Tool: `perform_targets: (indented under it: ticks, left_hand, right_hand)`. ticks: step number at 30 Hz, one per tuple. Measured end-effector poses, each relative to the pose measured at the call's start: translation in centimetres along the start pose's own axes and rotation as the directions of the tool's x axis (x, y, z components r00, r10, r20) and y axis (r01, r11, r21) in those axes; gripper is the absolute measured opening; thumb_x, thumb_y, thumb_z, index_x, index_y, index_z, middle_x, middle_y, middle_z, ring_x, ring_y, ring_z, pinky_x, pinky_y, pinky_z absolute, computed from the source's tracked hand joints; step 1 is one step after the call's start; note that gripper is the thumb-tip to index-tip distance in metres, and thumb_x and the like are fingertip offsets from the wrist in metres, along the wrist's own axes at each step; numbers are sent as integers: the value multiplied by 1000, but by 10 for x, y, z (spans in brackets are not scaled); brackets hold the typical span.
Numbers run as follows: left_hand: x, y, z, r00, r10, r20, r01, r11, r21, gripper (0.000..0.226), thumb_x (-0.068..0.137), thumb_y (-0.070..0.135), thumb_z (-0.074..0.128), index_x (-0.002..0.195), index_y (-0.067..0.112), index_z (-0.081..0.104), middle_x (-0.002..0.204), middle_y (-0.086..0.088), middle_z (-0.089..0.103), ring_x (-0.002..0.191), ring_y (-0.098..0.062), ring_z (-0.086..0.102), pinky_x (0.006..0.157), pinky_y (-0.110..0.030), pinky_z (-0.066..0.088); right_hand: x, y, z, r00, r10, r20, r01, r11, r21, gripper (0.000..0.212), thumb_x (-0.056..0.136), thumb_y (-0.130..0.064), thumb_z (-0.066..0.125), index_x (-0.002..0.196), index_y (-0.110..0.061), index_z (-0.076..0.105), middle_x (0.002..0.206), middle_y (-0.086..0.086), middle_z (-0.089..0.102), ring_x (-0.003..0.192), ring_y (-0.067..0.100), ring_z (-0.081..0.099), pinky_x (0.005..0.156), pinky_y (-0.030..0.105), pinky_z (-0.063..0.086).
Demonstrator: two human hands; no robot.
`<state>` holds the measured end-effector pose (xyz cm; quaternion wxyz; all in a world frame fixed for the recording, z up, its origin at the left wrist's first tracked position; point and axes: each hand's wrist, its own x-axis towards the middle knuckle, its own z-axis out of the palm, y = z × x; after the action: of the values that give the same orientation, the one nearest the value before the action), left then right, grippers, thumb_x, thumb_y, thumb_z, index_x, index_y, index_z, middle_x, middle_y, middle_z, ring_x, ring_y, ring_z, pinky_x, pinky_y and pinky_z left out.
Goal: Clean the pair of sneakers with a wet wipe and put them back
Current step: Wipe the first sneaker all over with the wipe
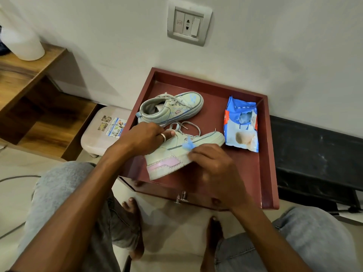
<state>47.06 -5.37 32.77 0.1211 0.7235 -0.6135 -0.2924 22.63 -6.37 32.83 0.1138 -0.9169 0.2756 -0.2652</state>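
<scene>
Two pale green sneakers lie on a dark red tray-topped cabinet (263, 173). The far sneaker (172, 108) rests on its sole near the tray's back left. The near sneaker (176, 154), with a pink heel patch, is tilted on its side. My left hand (145, 137) grips its collar by the laces. My right hand (210, 163) is curled over the sneaker's side near the sole and looks blurred; a white wipe (189, 155) barely shows at its fingertips. A blue wet-wipe pack (241, 124) lies torn open at the tray's right.
A small white stool (100, 134) with stickers stands left of the cabinet, beside a wooden shelf unit (29, 85) holding a white cylinder (23, 46). A wall socket (188, 24) is above. A black unit (318, 154) sits at the right. My knees and bare feet are below.
</scene>
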Motion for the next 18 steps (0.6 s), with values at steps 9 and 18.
perform_targets:
  ticks: [9, 18]
  left_hand:
    - [0, 1, -1, 1000, -2, 20, 2, 1000, 9, 64, 102, 59, 38, 96, 4, 70, 84, -18, 69, 79, -33, 66, 74, -50, 53]
    - [1, 0, 1, 1000, 6, 6, -6, 1000, 13, 63, 101, 57, 41, 91, 2, 68, 82, -21, 67, 69, -27, 55, 69, -48, 48]
  right_hand:
    - [3, -5, 3, 988, 152, -5, -152, 986, -66, 34, 82, 5, 60, 114, -2, 71, 111, 12, 67, 100, 28, 61, 89, 33, 50]
    - [-1, -82, 40, 976, -160, 148, 178, 977, -119, 30, 96, -5, 46, 118, 0, 65, 113, 15, 62, 101, 26, 54, 88, 33, 51]
